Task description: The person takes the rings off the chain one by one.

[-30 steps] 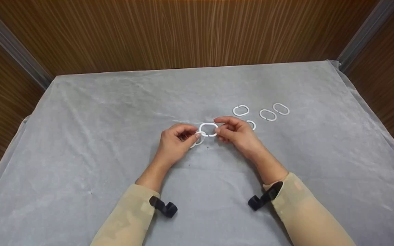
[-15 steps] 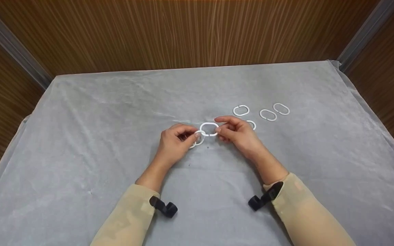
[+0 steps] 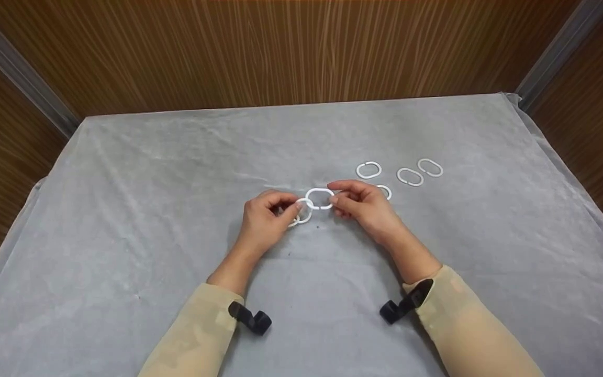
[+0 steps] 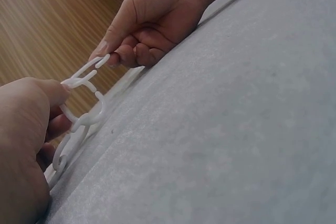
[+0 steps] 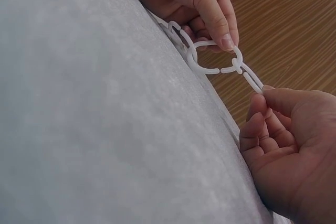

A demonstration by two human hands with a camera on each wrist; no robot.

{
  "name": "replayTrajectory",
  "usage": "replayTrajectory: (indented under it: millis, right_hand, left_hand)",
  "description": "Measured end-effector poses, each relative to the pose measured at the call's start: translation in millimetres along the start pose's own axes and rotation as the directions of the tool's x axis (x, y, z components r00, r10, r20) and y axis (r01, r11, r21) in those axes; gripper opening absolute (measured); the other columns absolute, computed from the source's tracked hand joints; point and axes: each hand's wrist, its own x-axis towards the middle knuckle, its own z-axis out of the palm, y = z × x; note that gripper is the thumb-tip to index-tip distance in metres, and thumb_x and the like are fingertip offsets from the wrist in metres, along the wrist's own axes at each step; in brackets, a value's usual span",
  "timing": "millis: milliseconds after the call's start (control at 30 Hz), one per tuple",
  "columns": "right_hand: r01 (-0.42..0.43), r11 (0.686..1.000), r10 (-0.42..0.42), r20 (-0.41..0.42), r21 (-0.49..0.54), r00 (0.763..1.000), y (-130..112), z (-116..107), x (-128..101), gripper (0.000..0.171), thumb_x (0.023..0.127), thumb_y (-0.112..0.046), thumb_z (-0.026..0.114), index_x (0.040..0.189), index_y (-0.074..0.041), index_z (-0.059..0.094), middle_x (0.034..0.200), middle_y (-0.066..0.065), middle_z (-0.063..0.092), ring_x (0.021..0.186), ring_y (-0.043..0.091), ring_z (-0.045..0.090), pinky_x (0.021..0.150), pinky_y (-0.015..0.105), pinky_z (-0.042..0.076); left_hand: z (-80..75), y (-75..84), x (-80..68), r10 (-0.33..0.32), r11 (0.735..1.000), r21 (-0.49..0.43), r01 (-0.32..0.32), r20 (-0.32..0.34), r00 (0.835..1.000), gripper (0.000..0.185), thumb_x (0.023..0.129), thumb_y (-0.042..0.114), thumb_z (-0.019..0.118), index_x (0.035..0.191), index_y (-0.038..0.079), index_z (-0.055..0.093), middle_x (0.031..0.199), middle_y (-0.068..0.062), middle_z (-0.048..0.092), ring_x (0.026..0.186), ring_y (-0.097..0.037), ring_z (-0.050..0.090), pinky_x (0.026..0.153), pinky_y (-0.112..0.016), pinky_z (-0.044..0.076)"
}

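My left hand (image 3: 267, 220) pinches a white oval plastic link (image 3: 311, 213) between thumb and forefinger. This link is threaded through a second white link (image 3: 320, 189), whose right end my right hand (image 3: 367, 207) pinches. Each link has a small gap in its side, seen in both wrist views. Further links (image 4: 56, 153) hang joined below the left hand's link, partly hidden by the left fingers. In the right wrist view, the held pair crosses at the left link's end (image 5: 239, 56), close to my left thumb.
Loose white links lie beyond my right hand: one link (image 3: 372, 163) at the back, one link (image 3: 389, 192) partly covered by the hand, and a pair farther right, a nearer link (image 3: 409, 169) and a farther link (image 3: 430, 160). Grey cloth (image 3: 176, 183) covers the table; wood-grain panels (image 3: 280, 52) stand behind.
My left fingers have shifted slightly left, and more of the link they pinch shows. My right hand and the link in it have hardly moved. The loose links lie as before.
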Motion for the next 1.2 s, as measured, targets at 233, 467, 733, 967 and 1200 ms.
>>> replayTrajectory:
  millis: [233, 467, 733, 967, 1200]
  right_hand:
    - [-0.001, 1.000, 0.001, -0.002, -0.010, 1.000, -0.1, 0.7, 0.4, 0.027, 0.097, 0.003, 0.071, 0.123, 0.013, 0.069, 0.085, 0.001, 0.072, 0.070, 0.011, 0.064, 0.067, 0.022, 0.055]
    - [-0.011, 1.000, 0.011, 0.004, -0.006, 1.000, -1.2, 0.9, 1.0, 0.024, 0.097, 0.004, 0.070, 0.119, 0.014, 0.069, 0.086, 0.002, 0.072, 0.071, 0.010, 0.064, 0.068, 0.023, 0.055]
    - [-0.038, 0.999, 0.038, 0.005, 0.012, 0.999, -1.4, 1.6, 1.3, 0.017, 0.097, 0.004, 0.068, 0.110, 0.014, 0.066, 0.084, 0.002, 0.069, 0.068, 0.011, 0.063, 0.067, 0.023, 0.054]
    - [-0.036, 0.999, 0.036, 0.009, 0.028, 0.999, -1.5, 2.0, 1.3, 0.003, 0.100, 0.001, 0.066, 0.100, 0.003, 0.069, 0.080, 0.003, 0.067, 0.067, 0.013, 0.065, 0.065, 0.024, 0.054]
    - [-0.033, 0.999, 0.033, 0.008, 0.022, 0.999, -1.6, 2.0, 1.2, 0.009, 0.099, -0.001, 0.068, 0.102, 0.007, 0.068, 0.081, 0.003, 0.066, 0.067, 0.013, 0.063, 0.065, 0.024, 0.054]
  left_hand:
    - [-0.6, -0.8, 0.2, 0.017, 1.000, 0.006, -0.017, -0.009, 1.000, 0.005, 0.091, 0.008, 0.084, 0.097, 0.007, 0.083, 0.087, 0.000, 0.073, 0.077, -0.014, 0.061, 0.067, -0.026, 0.048]
    - [-1.2, 0.7, 0.8, 0.032, 0.999, 0.008, -0.032, -0.013, 0.999, 0.005, 0.092, 0.009, 0.083, 0.097, 0.007, 0.082, 0.088, 0.000, 0.074, 0.079, -0.014, 0.062, 0.067, -0.027, 0.048]
    - [-1.0, 0.0, 0.7, 0.026, 0.999, 0.019, -0.026, -0.023, 0.999, 0.006, 0.093, 0.010, 0.083, 0.096, 0.007, 0.083, 0.088, 0.000, 0.074, 0.080, -0.014, 0.063, 0.067, -0.028, 0.047]
    - [-0.9, 0.5, 1.3, 0.033, 0.999, 0.009, -0.032, -0.035, 0.999, 0.005, 0.093, 0.012, 0.084, 0.096, 0.008, 0.083, 0.088, 0.001, 0.074, 0.081, -0.015, 0.063, 0.067, -0.034, 0.049]
    - [-1.8, 1.2, 1.4, 0.018, 1.000, 0.009, -0.018, -0.025, 1.000, 0.005, 0.094, 0.012, 0.083, 0.097, 0.008, 0.083, 0.089, 0.002, 0.073, 0.082, -0.013, 0.063, 0.068, -0.032, 0.048]
